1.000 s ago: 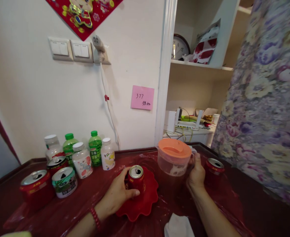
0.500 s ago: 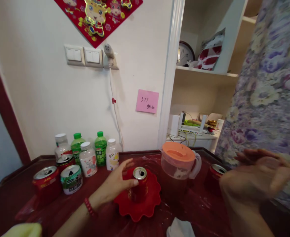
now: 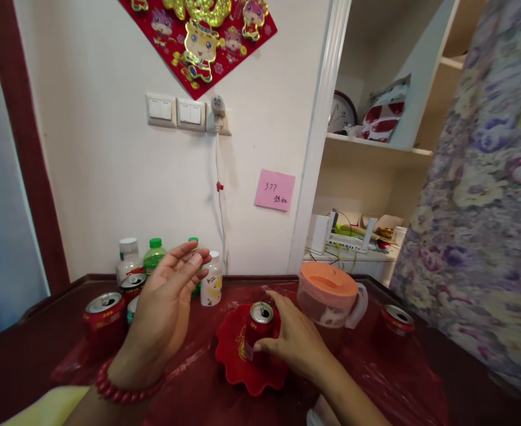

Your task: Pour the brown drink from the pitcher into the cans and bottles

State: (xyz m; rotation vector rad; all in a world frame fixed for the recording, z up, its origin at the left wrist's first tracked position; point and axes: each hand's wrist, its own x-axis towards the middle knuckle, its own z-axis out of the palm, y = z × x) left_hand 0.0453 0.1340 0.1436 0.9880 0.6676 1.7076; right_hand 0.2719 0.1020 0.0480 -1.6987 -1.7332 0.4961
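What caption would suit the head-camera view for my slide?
The right hand curves around a red metal can on a scalloped red plate, while the open left hand is raised.

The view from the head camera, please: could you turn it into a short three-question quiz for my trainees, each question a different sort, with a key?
1. Which hand is at the red can on the scalloped red plate?
2. True or false: that red can lies on its side.
3. Multiple choice: what colour is the lid of the pitcher? A: green. B: white. C: orange.

Key:
1. The right hand.
2. False; it stands upright.
3. C.
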